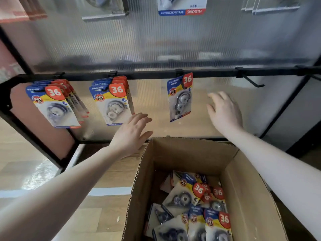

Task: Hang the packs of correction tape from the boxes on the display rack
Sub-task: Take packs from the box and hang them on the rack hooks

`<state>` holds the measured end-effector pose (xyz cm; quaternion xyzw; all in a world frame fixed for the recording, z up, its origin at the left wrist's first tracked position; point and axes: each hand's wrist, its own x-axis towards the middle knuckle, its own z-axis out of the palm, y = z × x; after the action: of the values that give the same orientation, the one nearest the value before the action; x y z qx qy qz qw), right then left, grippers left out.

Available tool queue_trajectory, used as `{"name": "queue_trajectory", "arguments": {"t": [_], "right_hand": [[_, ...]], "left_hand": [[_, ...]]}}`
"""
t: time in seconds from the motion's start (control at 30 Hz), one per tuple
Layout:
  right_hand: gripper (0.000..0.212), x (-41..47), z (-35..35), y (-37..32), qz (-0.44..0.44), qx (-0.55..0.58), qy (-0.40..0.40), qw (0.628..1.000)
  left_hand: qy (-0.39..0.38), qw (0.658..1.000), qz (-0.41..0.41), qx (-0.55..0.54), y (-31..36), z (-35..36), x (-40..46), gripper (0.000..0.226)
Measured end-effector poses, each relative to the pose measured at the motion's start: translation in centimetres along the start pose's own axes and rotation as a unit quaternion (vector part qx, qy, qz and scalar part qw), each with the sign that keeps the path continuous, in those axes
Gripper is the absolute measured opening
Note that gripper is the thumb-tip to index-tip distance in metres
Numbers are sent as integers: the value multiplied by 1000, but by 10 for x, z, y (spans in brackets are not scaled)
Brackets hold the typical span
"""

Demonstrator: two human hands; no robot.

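Clearly, the display rack (156, 75) filled the wall, its black rail carrying four hooks across the width. Below it stood the open cardboard box (246, 185), with loose packs (199, 206) heaped flat along its near wall, pointing every which way. Up on the rail, a thick bunch of packs (53, 103) hung at the left end, a second bunch (112, 101) on the next hook, and a single pack (179, 98) on the third, each with its long side running downward and the printed face outward. The hook (251, 82) toward the right end was bare. Both the left hand (132, 134) and the right hand (224, 112) were spread and held nothing, either side of the single pack. By my reckoning, one hanging was done; the next move called for reaching into the box and threading a pack's top hole onto a hook.
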<state>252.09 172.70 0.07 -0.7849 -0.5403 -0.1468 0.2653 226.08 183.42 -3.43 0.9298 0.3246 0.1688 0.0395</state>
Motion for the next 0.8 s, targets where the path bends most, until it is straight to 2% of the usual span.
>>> {"name": "queue_trajectory", "arguments": {"t": [0.23, 0.37, 0.5, 0.57, 0.67, 0.8], "right_hand": [[26, -78, 22, 39, -4, -33, -59, 998], [20, -109, 41, 47, -9, -60, -133, 989], [23, -127, 53, 49, -92, -116, -148, 978], [27, -137, 64, 52, -120, -124, -197, 965], [38, -148, 83, 67, -84, -128, -284, 946], [34, -155, 97, 82, -8, -165, -386, 908]], "left_hand": [[-48, 997, 44, 31, 38, 27, -13, 47], [-107, 988, 89, 62, 59, 53, -20, 52], [-188, 974, 93, 83, 69, 91, -25, 57], [-237, 965, 74, 79, 71, 111, -28, 59], [-305, 949, 52, 63, 71, 134, -31, 63], [-350, 929, 101, 67, 74, 156, -22, 66]]}}
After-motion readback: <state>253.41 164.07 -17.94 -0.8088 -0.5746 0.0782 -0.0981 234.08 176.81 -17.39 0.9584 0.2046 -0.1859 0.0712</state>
